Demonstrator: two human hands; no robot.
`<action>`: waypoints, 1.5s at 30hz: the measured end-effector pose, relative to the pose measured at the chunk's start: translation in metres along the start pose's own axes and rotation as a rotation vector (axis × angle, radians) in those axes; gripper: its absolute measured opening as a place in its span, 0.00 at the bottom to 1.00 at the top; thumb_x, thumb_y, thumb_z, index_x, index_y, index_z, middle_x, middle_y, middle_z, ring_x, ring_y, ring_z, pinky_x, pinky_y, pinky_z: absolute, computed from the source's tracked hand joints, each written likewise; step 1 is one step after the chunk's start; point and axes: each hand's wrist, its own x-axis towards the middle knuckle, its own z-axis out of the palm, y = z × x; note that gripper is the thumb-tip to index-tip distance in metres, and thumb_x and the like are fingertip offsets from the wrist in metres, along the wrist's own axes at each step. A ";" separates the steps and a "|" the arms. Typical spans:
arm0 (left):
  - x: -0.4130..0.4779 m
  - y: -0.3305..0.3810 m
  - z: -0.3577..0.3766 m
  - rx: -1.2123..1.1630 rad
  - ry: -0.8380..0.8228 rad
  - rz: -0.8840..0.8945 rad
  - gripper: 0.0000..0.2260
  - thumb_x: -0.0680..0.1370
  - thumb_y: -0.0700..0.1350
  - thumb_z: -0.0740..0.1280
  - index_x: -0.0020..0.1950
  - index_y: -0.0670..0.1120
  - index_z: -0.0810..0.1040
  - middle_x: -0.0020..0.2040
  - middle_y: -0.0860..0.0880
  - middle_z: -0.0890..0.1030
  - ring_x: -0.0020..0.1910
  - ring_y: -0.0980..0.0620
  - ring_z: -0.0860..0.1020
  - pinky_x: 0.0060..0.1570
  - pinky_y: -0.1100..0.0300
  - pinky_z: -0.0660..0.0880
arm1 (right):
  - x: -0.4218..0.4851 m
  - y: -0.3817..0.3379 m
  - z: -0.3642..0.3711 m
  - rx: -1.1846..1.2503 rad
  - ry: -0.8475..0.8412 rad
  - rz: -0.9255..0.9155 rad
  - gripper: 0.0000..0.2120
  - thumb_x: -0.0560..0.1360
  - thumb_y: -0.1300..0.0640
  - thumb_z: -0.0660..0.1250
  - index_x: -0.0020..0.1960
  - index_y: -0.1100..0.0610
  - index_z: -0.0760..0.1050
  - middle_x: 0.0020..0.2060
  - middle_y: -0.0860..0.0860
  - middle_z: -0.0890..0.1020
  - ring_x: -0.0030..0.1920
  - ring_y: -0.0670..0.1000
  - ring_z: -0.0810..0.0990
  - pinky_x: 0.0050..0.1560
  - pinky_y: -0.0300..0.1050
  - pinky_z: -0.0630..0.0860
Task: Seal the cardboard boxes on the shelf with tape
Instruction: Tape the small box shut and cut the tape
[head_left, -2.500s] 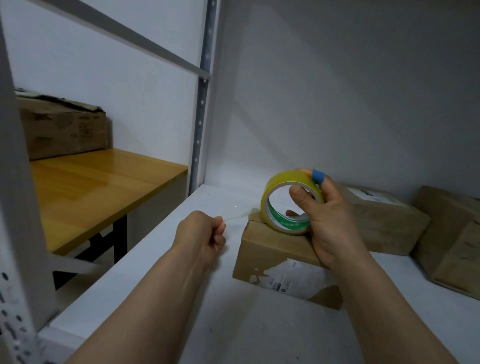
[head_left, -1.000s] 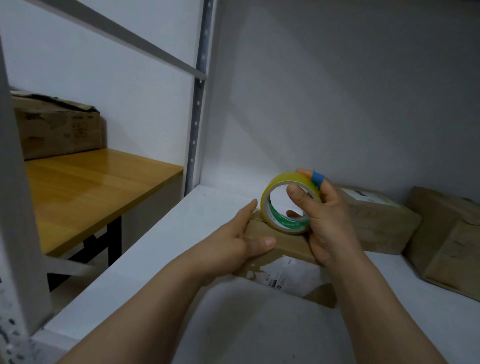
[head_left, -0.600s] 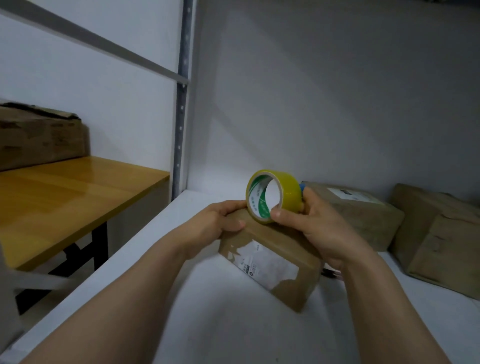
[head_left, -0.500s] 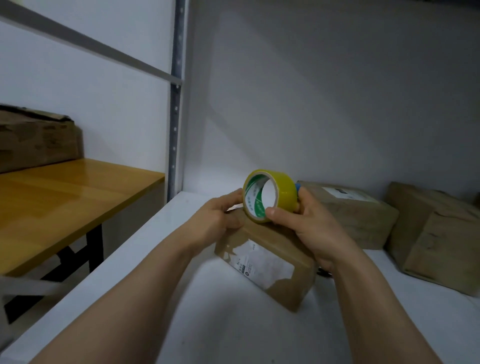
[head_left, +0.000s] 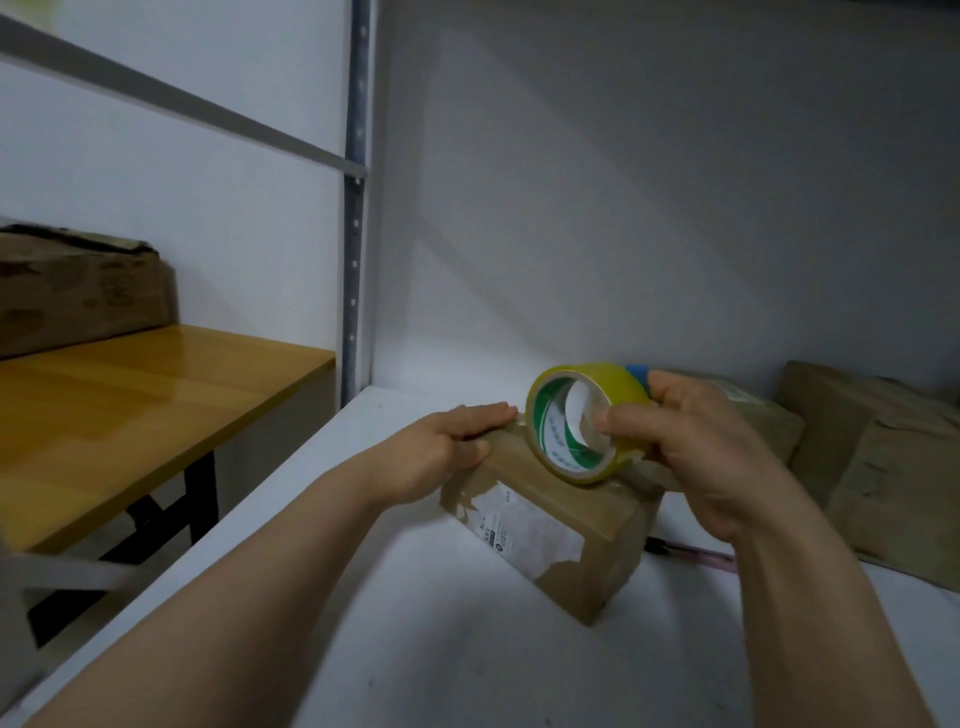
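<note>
Gripping the tape roll (head_left: 587, 421) in the right grip (head_left: 727, 457), thumb through the core and fingers curled over the yellow outer band, with a blue cap (head_left: 638, 371) on one fingertip. Holding the roll on edge, touching the top of the small box (head_left: 571, 519) toward its right end. Pressing the left grip (head_left: 441, 447) onto the box's far left end, fingers straight and flat over the top edge, holding nothing. Standing the box near the front of the white shelf (head_left: 415, 649), turned at an angle, torn white label (head_left: 524, 525) facing forward.

Judging from the pose: midway through a strip along the top of this first box, one end pinned at the left, the roll run across to the right. Cannot make out the clear tape itself on the cardboard, so cannot say how well it is stuck. Left for this box, probably: cutting the strip free and smoothing it down.

Beyond that, two more boxes on the shelf, one (head_left: 774, 421) just behind the right grip, one (head_left: 893, 467) further right, both apart from the grips. Cannot tell whether either is sealed; most likely most of the job to go. Also a pen (head_left: 691, 551) lying on the shelf beside the small box, and a wooden bench (head_left: 130, 405) off to the left carrying another carton (head_left: 78, 291).
</note>
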 end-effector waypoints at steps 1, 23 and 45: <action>0.000 0.000 0.000 0.117 0.000 0.017 0.22 0.79 0.51 0.58 0.74 0.63 0.69 0.78 0.60 0.64 0.80 0.51 0.53 0.79 0.42 0.44 | 0.000 0.000 0.000 -0.021 -0.011 -0.004 0.14 0.67 0.59 0.76 0.49 0.65 0.80 0.42 0.65 0.83 0.40 0.56 0.82 0.49 0.58 0.77; 0.013 0.017 0.015 0.270 -0.014 0.013 0.29 0.75 0.57 0.59 0.77 0.58 0.63 0.69 0.61 0.75 0.70 0.56 0.69 0.77 0.43 0.42 | 0.010 0.015 0.031 0.322 0.014 0.125 0.11 0.81 0.54 0.65 0.53 0.61 0.80 0.45 0.58 0.86 0.47 0.57 0.85 0.54 0.54 0.82; 0.008 0.022 0.014 0.466 -0.068 0.044 0.20 0.86 0.47 0.53 0.74 0.66 0.66 0.79 0.60 0.60 0.79 0.57 0.53 0.77 0.44 0.38 | -0.079 0.031 -0.016 -0.012 -0.014 0.397 0.36 0.62 0.40 0.72 0.49 0.73 0.78 0.38 0.63 0.82 0.38 0.58 0.81 0.43 0.49 0.76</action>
